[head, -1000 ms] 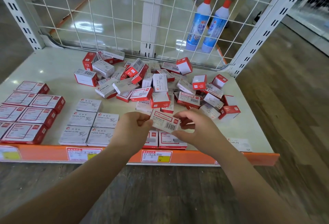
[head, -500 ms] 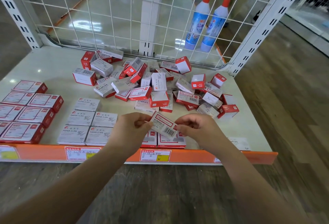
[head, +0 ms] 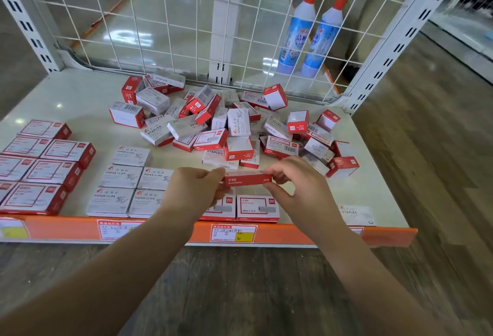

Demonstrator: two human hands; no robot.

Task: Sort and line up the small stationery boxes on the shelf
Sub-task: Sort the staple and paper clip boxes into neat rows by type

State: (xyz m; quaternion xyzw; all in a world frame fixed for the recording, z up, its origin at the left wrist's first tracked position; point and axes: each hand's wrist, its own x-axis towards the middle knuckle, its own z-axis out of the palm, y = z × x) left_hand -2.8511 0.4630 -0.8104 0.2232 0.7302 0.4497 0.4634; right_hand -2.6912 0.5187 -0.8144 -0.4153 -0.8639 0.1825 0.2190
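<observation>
Staple box held between both hands above the shelf front

Hands meet at the centre: the left hand [head: 196, 189] pinches one end of a red staple box [head: 247, 178] and the right hand [head: 298, 189] pinches the other, its red side panel facing the camera. Directly below, at 6 o'clock, two matching boxes [head: 257, 208] lie flat at the edge of the shelf [head: 80, 100]. At 12 o'clock sits a jumbled pile of boxes [head: 234, 127]. At 9 o'clock, grey paper-clip boxes [head: 121, 175] form rows, with larger red boxes [head: 50, 173] beyond them. Two blue bottles [head: 306, 34] stand behind the wire grid [head: 165, 15] at 1 o'clock.
</observation>
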